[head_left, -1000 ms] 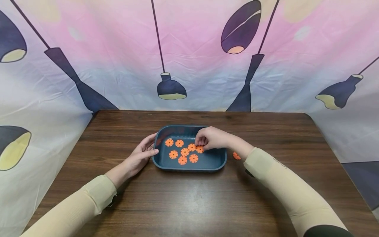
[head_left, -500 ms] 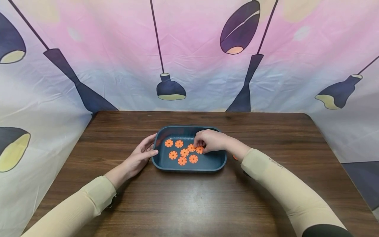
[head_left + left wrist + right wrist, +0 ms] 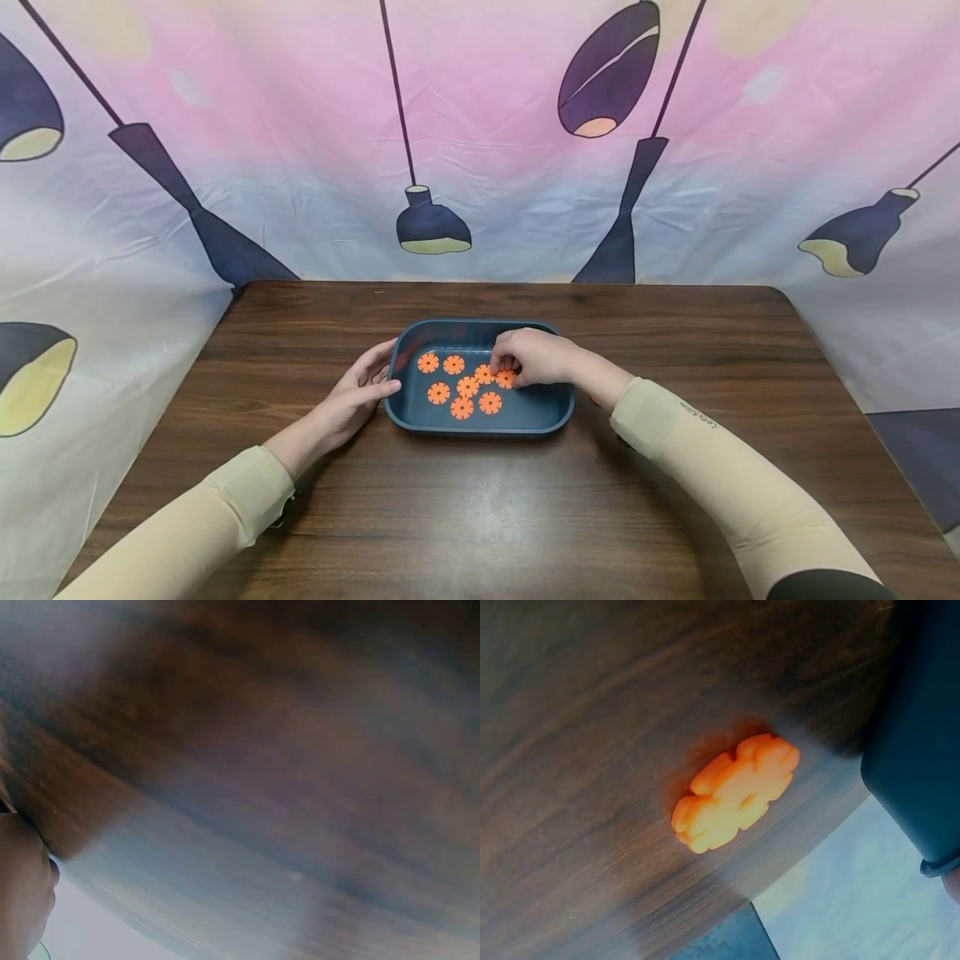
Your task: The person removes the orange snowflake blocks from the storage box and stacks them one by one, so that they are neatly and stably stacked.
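A dark blue rectangular tray [image 3: 480, 429] with rounded corners sits on the wooden table. My left hand [image 3: 360, 390] grips its left end, thumb over the rim and fingers along the outer wall. Several orange flower-shaped discs [image 3: 462, 407] lie flat on the tray's floor. Reaching in from the right, my right hand [image 3: 538, 354] has its fingers curled down over an orange disc [image 3: 506, 380], pinching it between thumb and fingertips. Part of that disc is hidden under the hand. Only a slice of my left hand [image 3: 22, 885] shows in the left wrist view.
One more orange flower-shaped disc [image 3: 735, 795] lies on the table outside the tray's right end, mostly hidden behind the right forearm in the head view. The brown table [image 3: 480, 517] reaches back to a cloth backdrop [image 3: 300, 150] printed with lamps.
The right hand has shifted very slightly left and down over the same disc, and its forearm now hides most of the loose disc on the table. The left hand and tray hold still.
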Tool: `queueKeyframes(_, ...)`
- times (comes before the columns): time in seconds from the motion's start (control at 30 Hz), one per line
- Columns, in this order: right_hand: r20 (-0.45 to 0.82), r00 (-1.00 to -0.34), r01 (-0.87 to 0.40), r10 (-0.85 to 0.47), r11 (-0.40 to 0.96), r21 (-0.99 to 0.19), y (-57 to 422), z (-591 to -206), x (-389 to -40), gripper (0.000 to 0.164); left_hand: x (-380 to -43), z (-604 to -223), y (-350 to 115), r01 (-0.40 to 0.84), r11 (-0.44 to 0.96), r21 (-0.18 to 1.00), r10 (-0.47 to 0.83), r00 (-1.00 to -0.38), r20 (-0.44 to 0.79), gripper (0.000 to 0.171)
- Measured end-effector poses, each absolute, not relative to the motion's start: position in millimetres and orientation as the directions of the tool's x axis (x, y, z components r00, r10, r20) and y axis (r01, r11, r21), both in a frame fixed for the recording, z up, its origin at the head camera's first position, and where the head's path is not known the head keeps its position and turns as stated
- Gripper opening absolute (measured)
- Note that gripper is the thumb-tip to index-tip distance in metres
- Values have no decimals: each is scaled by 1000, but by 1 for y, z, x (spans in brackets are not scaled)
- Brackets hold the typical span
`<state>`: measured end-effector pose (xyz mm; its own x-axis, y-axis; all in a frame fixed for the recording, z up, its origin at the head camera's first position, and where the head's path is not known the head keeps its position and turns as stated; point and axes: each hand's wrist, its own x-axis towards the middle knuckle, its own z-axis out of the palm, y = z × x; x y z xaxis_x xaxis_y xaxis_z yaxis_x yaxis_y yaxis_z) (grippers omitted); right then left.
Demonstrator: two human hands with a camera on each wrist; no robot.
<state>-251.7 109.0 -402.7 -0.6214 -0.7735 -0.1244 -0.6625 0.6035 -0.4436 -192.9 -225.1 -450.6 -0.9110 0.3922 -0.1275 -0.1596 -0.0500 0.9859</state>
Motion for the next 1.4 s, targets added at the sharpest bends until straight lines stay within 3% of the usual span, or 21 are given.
queueKeyframes(0.9,-162,-619,-669,-768,625,-404,108,-404,-252,22,-194,-454,-224,-121,-101,987,406,-911,-70,72)
queueKeyframes(1.4,-54,-604,-604,-795,501,-619,117,-395,-259,5,-193,-453,-225,-133,-83,988,391,-916,-91,72)
